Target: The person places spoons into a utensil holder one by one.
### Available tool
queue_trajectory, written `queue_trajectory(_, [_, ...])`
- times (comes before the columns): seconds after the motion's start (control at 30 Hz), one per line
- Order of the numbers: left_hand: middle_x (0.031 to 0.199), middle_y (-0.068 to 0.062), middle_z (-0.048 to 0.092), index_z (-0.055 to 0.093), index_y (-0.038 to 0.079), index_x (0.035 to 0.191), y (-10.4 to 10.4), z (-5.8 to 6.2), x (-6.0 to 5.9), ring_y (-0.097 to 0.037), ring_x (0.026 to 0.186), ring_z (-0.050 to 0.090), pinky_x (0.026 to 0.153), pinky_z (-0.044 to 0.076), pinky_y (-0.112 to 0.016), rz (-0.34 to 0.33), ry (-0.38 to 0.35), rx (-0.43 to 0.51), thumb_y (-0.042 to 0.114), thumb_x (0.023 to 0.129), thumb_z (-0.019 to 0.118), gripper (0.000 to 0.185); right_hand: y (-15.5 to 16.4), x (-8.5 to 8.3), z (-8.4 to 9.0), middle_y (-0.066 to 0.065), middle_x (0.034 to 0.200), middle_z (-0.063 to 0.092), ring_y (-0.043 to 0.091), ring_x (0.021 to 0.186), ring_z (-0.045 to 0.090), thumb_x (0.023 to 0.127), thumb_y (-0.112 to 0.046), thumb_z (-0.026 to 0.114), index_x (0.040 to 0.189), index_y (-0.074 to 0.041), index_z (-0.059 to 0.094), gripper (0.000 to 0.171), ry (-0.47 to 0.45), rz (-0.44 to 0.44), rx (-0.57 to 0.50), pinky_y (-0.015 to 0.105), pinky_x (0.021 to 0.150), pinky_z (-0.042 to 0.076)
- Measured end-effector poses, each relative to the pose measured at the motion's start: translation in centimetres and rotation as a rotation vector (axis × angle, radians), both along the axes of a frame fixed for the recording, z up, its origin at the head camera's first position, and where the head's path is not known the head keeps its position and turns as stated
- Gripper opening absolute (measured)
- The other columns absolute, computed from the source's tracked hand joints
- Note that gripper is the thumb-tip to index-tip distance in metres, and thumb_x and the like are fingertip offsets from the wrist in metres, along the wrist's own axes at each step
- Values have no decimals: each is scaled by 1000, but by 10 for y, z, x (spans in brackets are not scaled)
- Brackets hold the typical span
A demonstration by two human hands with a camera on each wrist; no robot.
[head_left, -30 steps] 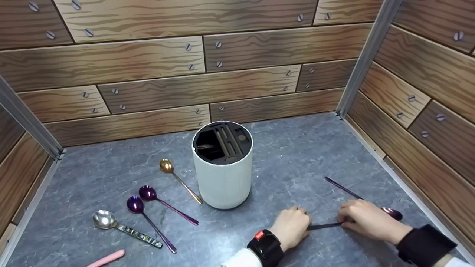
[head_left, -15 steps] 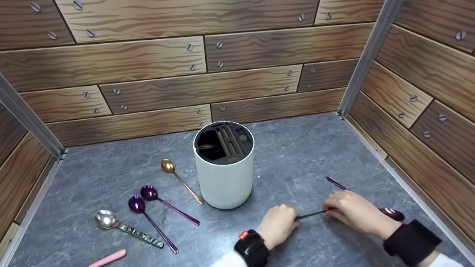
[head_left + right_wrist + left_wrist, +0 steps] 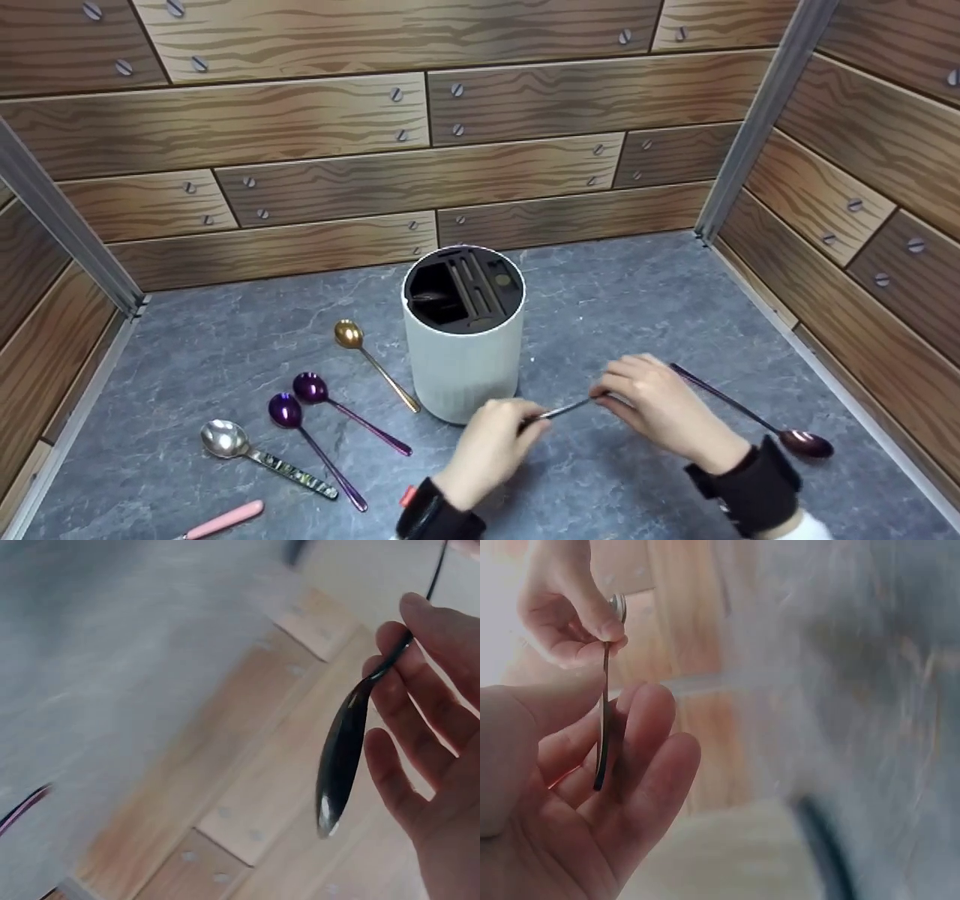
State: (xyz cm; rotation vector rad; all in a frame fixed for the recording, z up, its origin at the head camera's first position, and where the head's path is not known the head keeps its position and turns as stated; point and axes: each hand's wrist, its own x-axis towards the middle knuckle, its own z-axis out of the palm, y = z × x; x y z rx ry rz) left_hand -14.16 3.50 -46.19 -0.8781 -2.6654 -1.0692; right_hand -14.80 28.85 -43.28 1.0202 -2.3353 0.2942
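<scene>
A thin black spoon [image 3: 566, 409] hangs in the air between my two hands, just in front of the white cylindrical holder [image 3: 463, 352]. My left hand [image 3: 525, 424] holds the handle's end between thumb and fingers. In the left wrist view the handle [image 3: 602, 727] lies against my left hand's [image 3: 619, 712] loosely curled fingers. My right hand [image 3: 604, 397] pinches the other end; in the right wrist view its fingers [image 3: 420, 637] grip the neck just above the dark bowl [image 3: 341, 757]. The holder's black slotted insert [image 3: 469, 285] faces up.
A purple spoon [image 3: 750, 412] lies on the grey tabletop [image 3: 622, 300] right of my hands. To the left lie a gold spoon [image 3: 375, 364], two purple spoons [image 3: 337, 411], a silver spoon [image 3: 262, 461] and a pink handle [image 3: 225, 519]. Wood-patterned walls enclose three sides.
Both hands have lifted the black spoon off the table and carried it left, toward the holder. The purple spoon on the right is uncovered now.
</scene>
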Motion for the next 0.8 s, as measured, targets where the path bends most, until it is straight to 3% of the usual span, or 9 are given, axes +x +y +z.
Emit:
queue_trajectory(0.23, [98,0,82,81,12,107,-32,26,6,-16,90,77,84,62,-31,64,121,60,13,99,70,13,-43,-2,26,-7,86,72,12,84,67,81,-15,84,90,-18,75,13,124,-20,-24,36,86,54])
queue_trajectory(0.4, [94,4,80,82,15,105,-50,39,10,-13,86,76,79,61,-30,100,184,64,15,99,72,12,-61,1,37,-5,85,72,13,83,68,81,-16,84,89,-17,76,12,188,-24,-20,36,88,54])
queue_trajectory(0.8, [90,8,82,83,21,101,-65,50,12,-12,79,77,67,59,-32,93,178,-94,18,95,76,10,-75,1,35,-6,83,70,13,82,65,80,-12,88,86,-18,76,15,201,-22,12,37,90,55])
